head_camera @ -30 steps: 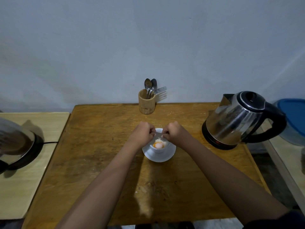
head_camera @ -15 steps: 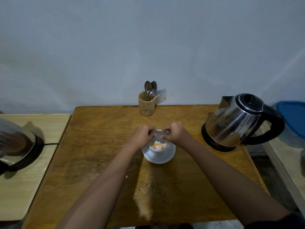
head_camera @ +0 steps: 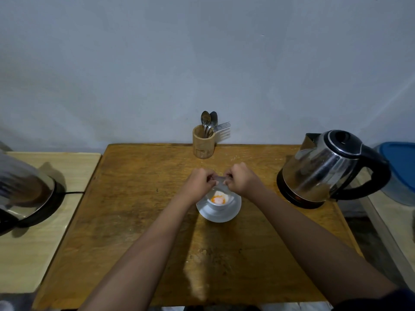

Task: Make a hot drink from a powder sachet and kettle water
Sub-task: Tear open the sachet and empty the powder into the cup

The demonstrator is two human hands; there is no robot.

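Observation:
A white cup [head_camera: 219,204] stands on a white saucer [head_camera: 233,211] in the middle of the wooden table [head_camera: 134,198]. White and orange powder lies in the cup. Just above the cup, my left hand [head_camera: 198,184] and my right hand [head_camera: 243,179] both pinch a small clear sachet [head_camera: 221,184], one at each top corner. A steel kettle [head_camera: 325,169] with a black lid and handle sits on its base at the table's right edge.
A wooden holder [head_camera: 203,142] with spoons and a fork stands at the table's back edge by the wall. A second metal appliance [head_camera: 22,194] with a cord rests on the lighter side table at left. A blue-lidded container [head_camera: 402,171] sits at far right.
Both hands have lifted slightly above the cup with the sachet stretched between them. More powder shows in the cup.

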